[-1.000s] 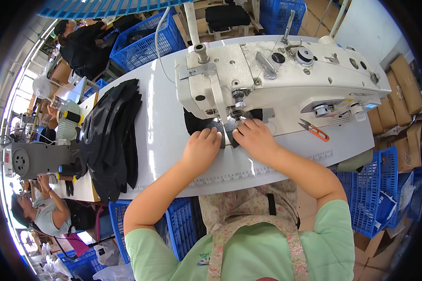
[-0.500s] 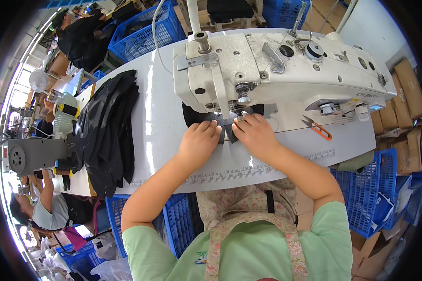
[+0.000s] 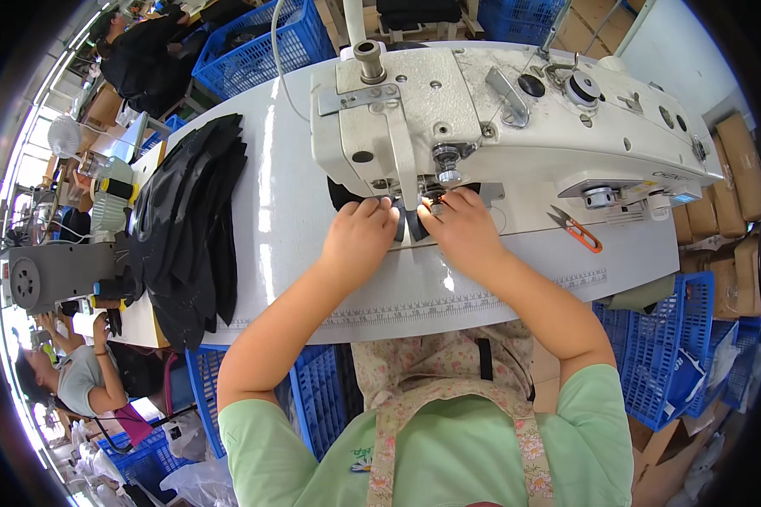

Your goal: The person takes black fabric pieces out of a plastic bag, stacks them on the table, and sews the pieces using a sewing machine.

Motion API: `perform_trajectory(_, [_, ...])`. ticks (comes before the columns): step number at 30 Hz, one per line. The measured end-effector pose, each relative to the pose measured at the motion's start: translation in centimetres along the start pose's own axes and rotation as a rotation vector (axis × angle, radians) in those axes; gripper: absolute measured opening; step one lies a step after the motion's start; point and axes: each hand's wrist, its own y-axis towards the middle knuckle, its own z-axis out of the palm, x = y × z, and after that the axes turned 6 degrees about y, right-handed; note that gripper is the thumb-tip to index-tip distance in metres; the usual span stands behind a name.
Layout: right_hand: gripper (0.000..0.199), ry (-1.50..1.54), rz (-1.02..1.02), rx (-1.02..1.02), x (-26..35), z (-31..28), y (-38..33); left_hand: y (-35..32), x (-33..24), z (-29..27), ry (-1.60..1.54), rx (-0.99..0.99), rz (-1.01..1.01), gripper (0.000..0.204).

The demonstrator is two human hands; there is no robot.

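Note:
Beneath the head of a white sewing machine point(image 3: 406, 110) lies a black fabric piece point(image 3: 411, 226), with two narrow ends showing between my hands and dark edges out to both sides. My left hand point(image 3: 361, 239) presses on it left of the needle area, its fingers curled and thumb tucked in against the cloth. Just right of the presser foot, my right hand point(image 3: 462, 233) grips the same piece, fingertips close to the metal parts. Both hands cover much of the fabric, and the needle point is hidden.
Orange-handled thread snips point(image 3: 576, 229) lie on the table right of my hands. Stacked black fabric pieces point(image 3: 190, 228) cover its left side. A printed ruler point(image 3: 414, 309) runs along the near edge. Blue crates point(image 3: 664, 351) stand below. A co-worker point(image 3: 84, 372) sits at left.
My hands and the black fabric have shifted slightly farther in under the machine head. The view has moved a little. At left, the co-worker's hand has come up beside a white object.

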Motion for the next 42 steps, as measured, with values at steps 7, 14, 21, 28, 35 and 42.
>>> perform_trajectory(7, [0.002, -0.009, -0.003, -0.047, -0.1, 0.3, 0.0, -0.1, -0.2, -0.1, -0.019, 0.059, -0.031, 0.034])
perform_trajectory(14, [0.006, -0.001, -0.015, -0.039, 0.0, 0.2, 0.0, -0.2, -0.3, 0.1, -0.018, 0.076, -0.042, 0.034])
perform_trajectory(21, [0.010, -0.009, -0.016, -0.028, -0.1, -0.1, 0.0, 0.1, -0.3, 0.2, -0.012, 0.047, -0.031, 0.030])
perform_trajectory(28, [0.009, -0.009, -0.009, -0.027, 0.0, -0.2, 0.2, -0.1, -0.3, 0.4, -0.003, 0.049, -0.047, 0.033])
perform_trajectory(35, [0.010, 0.004, 0.007, -0.031, -0.2, 0.1, -0.2, 0.5, -0.4, -0.5, -0.054, 0.099, -0.068, 0.033])
perform_trajectory(42, [0.017, 0.005, 0.050, -0.012, 0.1, -0.5, -0.3, 0.0, -0.2, -0.2, -0.083, 0.052, -0.066, 0.028])
